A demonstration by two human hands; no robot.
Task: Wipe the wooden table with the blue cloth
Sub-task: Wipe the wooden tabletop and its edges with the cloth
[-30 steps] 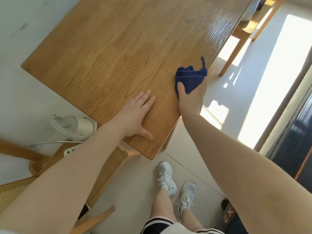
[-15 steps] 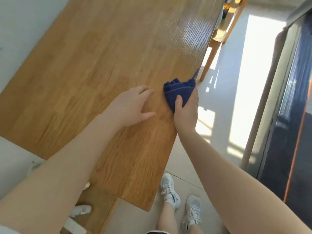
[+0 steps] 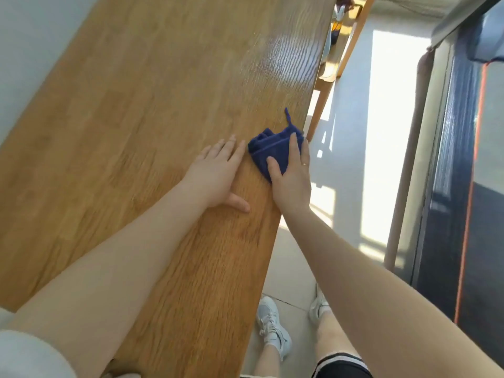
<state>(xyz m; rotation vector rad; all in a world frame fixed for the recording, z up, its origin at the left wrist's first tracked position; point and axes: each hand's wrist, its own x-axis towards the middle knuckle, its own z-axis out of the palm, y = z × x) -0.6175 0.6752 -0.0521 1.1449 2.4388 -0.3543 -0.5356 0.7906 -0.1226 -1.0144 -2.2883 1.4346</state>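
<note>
On the head camera, the left grip point(image 3: 218, 173) had flattened since half a second earlier. Its fingers now lay straight on the wooden counter point(image 3: 163, 91), fingertips just beside the blue cloth point(image 3: 268, 148). The right grip point(image 3: 293, 178) had slid further over the cloth, thumb and forefinger spread flat, pressing it down at the counter's right edge.

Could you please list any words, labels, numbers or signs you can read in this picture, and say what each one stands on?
None: no text can be read in this view.
The wooden table, the blue cloth under the right hand, the white shoes and the striped shorts show no lettering.
</note>
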